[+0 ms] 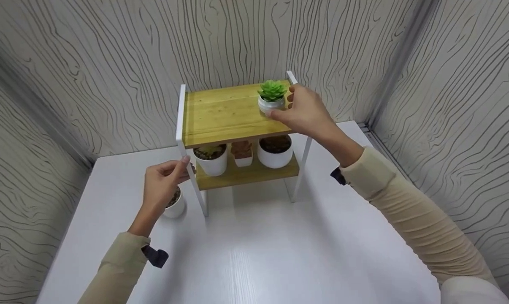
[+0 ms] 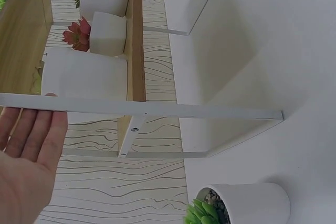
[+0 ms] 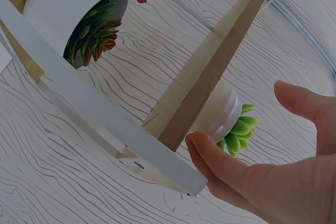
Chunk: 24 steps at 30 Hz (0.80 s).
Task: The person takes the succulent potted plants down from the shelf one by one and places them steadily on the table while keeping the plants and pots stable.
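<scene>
A two-tier shelf with wooden boards and white legs stands on the white table [image 1: 254,253]. On its top board [image 1: 220,114] sits a small green succulent in a white pot [image 1: 271,100]. My right hand [image 1: 299,107] curves round this pot; the thumb [image 3: 210,156] touches its base, while a finger [image 3: 299,95] stands just off the leaves. My left hand [image 1: 170,175] is at the shelf's front left leg [image 1: 195,188], fingers fairly straight [image 2: 31,135], fingertips touching the leg [image 2: 157,109]. It holds nothing.
Three potted plants fill the lower board: a large pot [image 1: 211,160], a small square one [image 1: 242,155] and another large pot [image 1: 275,152]. One more white pot [image 1: 177,207] stands on the table under my left hand. Patterned walls close in on three sides.
</scene>
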### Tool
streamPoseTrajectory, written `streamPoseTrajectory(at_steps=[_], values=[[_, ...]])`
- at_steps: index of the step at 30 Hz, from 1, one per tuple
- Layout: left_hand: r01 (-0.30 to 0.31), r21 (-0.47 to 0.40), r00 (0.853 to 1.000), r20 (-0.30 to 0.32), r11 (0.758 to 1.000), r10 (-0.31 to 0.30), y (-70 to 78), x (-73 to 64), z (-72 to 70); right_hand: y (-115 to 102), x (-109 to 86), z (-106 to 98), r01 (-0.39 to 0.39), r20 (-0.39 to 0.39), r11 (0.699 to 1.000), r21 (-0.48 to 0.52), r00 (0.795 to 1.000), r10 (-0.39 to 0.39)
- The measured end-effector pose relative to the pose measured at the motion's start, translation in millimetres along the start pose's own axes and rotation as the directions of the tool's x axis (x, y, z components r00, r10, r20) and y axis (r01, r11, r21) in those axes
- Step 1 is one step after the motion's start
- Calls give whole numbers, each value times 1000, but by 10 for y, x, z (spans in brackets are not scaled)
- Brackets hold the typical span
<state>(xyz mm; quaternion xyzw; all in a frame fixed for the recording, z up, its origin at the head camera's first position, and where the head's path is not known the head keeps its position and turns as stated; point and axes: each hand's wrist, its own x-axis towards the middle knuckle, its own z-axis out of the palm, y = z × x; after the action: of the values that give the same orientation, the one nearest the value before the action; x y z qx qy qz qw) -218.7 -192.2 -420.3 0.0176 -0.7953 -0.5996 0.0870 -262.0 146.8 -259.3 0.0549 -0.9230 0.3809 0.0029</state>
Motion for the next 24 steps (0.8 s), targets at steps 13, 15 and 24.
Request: streamPoseTrajectory(at_steps=[13,15,24], values=[[-22,11,1000,23,1000,22,4,-1,-24,-33,170,44,-46,-20,999,-9,999,46],[-27,10,999,20,1000,27,-1,0,-19,-40,193,49,-40,-16,999,-4,999,40],[4,23,1000,31,1000,-4,30,3,-26,-63,298,84,-59,-12,997,40,998,59]])
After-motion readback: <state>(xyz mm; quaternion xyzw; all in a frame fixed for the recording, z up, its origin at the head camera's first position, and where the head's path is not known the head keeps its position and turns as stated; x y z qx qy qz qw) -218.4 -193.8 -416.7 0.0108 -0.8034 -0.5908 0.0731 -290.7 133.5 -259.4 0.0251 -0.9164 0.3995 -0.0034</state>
